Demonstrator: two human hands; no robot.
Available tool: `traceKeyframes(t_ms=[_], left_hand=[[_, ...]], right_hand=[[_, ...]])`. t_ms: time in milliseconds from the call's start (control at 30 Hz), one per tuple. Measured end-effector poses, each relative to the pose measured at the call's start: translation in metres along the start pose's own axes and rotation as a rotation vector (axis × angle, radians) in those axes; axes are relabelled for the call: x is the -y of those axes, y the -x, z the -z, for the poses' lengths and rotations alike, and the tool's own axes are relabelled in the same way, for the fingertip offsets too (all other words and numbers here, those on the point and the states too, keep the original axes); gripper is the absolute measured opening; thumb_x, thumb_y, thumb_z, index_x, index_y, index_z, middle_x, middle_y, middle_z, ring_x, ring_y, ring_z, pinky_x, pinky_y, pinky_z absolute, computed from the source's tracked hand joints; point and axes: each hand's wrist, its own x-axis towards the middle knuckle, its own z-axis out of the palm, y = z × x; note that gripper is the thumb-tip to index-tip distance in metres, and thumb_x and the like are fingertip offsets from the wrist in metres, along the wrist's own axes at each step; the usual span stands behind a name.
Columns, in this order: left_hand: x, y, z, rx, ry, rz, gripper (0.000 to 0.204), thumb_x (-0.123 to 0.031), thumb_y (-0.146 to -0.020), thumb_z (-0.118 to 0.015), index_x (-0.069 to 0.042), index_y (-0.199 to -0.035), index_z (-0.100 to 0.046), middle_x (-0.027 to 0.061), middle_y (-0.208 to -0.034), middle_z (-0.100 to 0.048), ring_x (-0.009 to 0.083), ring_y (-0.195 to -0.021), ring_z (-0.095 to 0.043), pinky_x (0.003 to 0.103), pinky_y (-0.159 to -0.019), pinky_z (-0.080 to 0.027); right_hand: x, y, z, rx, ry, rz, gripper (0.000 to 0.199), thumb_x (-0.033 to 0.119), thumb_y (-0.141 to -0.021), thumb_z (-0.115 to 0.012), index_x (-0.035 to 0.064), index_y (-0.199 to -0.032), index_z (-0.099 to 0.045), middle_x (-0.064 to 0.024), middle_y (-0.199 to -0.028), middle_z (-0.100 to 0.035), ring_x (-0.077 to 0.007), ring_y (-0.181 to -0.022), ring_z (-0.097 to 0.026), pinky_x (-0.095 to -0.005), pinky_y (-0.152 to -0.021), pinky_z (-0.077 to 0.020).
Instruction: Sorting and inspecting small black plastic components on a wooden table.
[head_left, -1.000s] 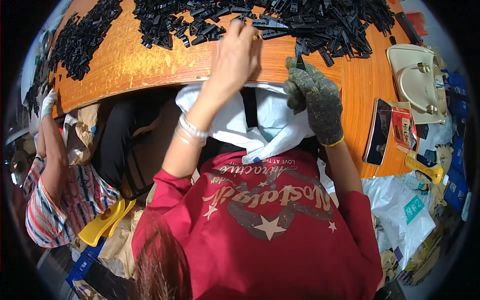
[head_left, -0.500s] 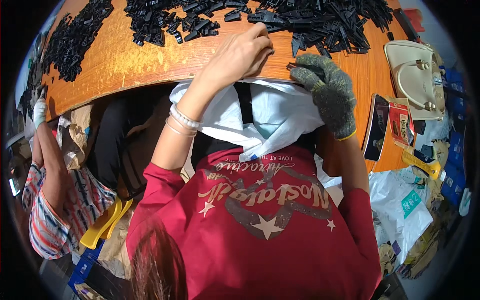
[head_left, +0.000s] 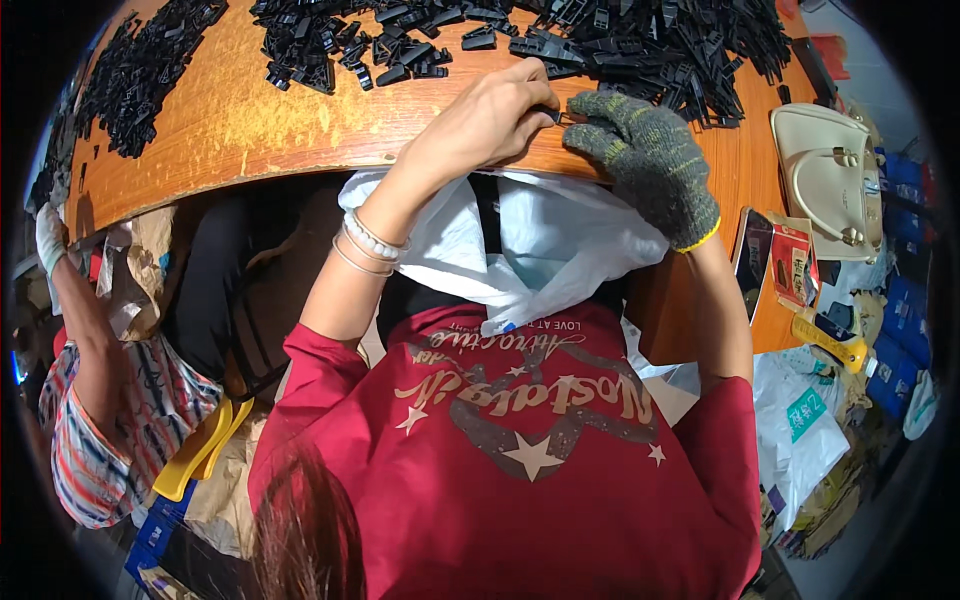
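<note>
Both my hands meet over the near edge of the orange-brown wooden table (head_left: 300, 145). My bare left hand (head_left: 490, 115), with a beaded bracelet and a thin bangle at the wrist, has its fingers bent and pinched on a small black plastic part (head_left: 557, 117). Facing it is my right hand (head_left: 645, 160) in a dark grey knitted glove with a yellow cuff. Its thumb and fingers close toward the same part, whose shape is mostly hidden. Just beyond my hands lies a large heap of black plastic parts (head_left: 670, 55).
A smaller black heap (head_left: 140, 80) lies at far left, near a co-worker's gloved hand (head_left: 50, 240). White plastic sheeting (head_left: 560, 230) hangs over my lap. At right are a cream handbag (head_left: 820, 180), a phone (head_left: 752, 250), a red box (head_left: 792, 265) and a yellow-handled tool (head_left: 835, 343).
My right hand has moved slightly left, bringing its fingertips up to my left hand's. My left hand has shifted a little right. The view has tilted slightly.
</note>
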Motion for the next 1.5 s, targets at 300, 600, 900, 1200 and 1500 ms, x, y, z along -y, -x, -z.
traceKeyframes(t_ms=[300,600,900,1200,1500], left_hand=[[0.0,0.006,0.0,-0.058,0.13,0.127,0.015,-0.003,-0.08,-0.066,0.004,-0.09,-0.057,0.0156,-0.087,-0.054,0.0314,-0.076,-0.058,0.039,-0.069,-0.046],[-0.003,0.009,-0.006,-0.181,0.234,0.058,0.017,0.007,-0.072,-0.06,0.003,-0.084,-0.049,0.0194,-0.088,-0.05,0.0425,-0.08,-0.055,0.047,-0.066,-0.044],[-0.012,0.01,-0.01,-0.216,0.094,0.076,0.017,0.003,-0.075,-0.064,0.002,-0.088,-0.053,0.0166,-0.089,-0.052,0.0388,-0.079,-0.056,0.041,-0.069,-0.046],[-0.032,0.032,0.01,-0.033,0.986,0.387,0.019,-0.011,-0.092,-0.06,0.006,-0.1,-0.057,0.018,-0.081,-0.067,0.0228,-0.072,-0.069,0.031,-0.066,-0.056],[-0.051,0.034,-0.005,0.004,1.219,0.593,0.022,-0.012,-0.089,-0.065,0.008,-0.094,-0.06,0.0145,-0.069,-0.065,0.0185,-0.051,-0.064,0.025,-0.045,-0.05]], right_hand=[[0.006,-0.038,0.024,0.187,0.001,-0.076,0.02,0.021,-0.082,-0.064,0.0079,-0.098,-0.064,-0.0125,-0.094,-0.065,-0.0304,-0.085,-0.063,-0.0392,-0.07,-0.0502],[0.007,-0.063,0.016,0.264,0.08,0.007,0.016,0.025,-0.082,-0.062,0.0095,-0.085,-0.061,-0.0105,-0.074,-0.062,-0.0278,-0.069,-0.063,-0.0391,-0.056,-0.0491],[0.012,-0.051,0.018,0.172,0.18,0.036,0.014,0.024,-0.081,-0.061,0.0109,-0.087,-0.061,-0.0099,-0.074,-0.064,-0.0272,-0.068,-0.064,-0.0383,-0.056,-0.0505],[0.034,0.02,0.022,-0.058,-0.638,-0.447,0.03,0.015,-0.085,-0.063,0.0066,-0.114,-0.065,-0.006,-0.095,-0.068,-0.0119,-0.062,-0.061,-0.0268,-0.056,-0.0491],[0.05,0.036,0.014,-0.107,-1.217,-0.62,0.028,0.013,-0.094,-0.056,0.0013,-0.118,-0.062,-0.0031,-0.097,-0.068,-0.0077,-0.069,-0.058,-0.0209,-0.056,-0.0455]])
